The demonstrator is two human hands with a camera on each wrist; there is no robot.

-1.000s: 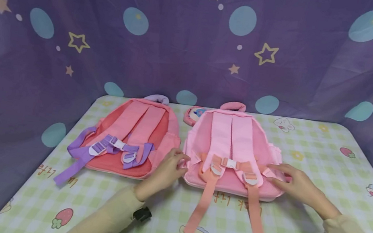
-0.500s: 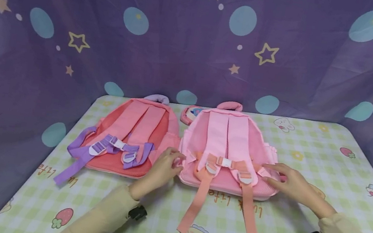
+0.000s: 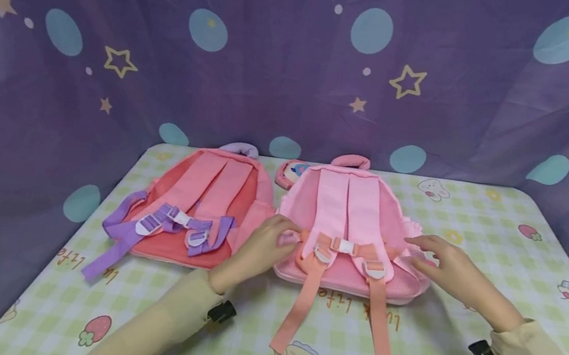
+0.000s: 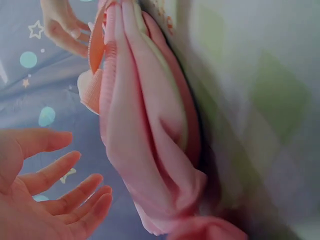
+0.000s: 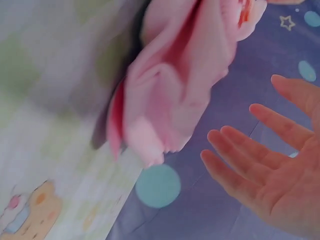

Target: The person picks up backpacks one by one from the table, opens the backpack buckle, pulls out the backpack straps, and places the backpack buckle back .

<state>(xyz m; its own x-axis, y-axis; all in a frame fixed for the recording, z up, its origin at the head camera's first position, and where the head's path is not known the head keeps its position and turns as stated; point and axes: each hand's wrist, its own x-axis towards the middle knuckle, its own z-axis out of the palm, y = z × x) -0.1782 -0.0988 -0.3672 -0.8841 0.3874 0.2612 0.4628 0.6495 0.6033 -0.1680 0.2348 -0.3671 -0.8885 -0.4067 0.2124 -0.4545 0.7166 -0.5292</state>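
A light pink backpack (image 3: 357, 214) lies on the table with its back panel and straps up. Its two orange webbing straps (image 3: 299, 313) trail toward the near edge, and a white buckle (image 3: 346, 247) joins the strap ends. My left hand (image 3: 264, 249) is at the bag's left side, fingers relaxed and apart from the fabric in the left wrist view. Over the right side hovers my right hand (image 3: 450, 275), its fingers spread loosely beside the pink side pocket (image 5: 160, 110) in the right wrist view. Neither hand holds anything.
A coral backpack (image 3: 202, 202) with purple straps (image 3: 125, 245) lies close on the left. Behind the pink one, a small pink round-cornered item (image 3: 289, 173) partly shows. The checked tablecloth (image 3: 499, 267) ends at a purple curtain (image 3: 278, 77).
The pink backpack shifted left with both hands at its sides, up to half a second ago. Since then both hands have lifted from its sides, and the bag has stayed in place.
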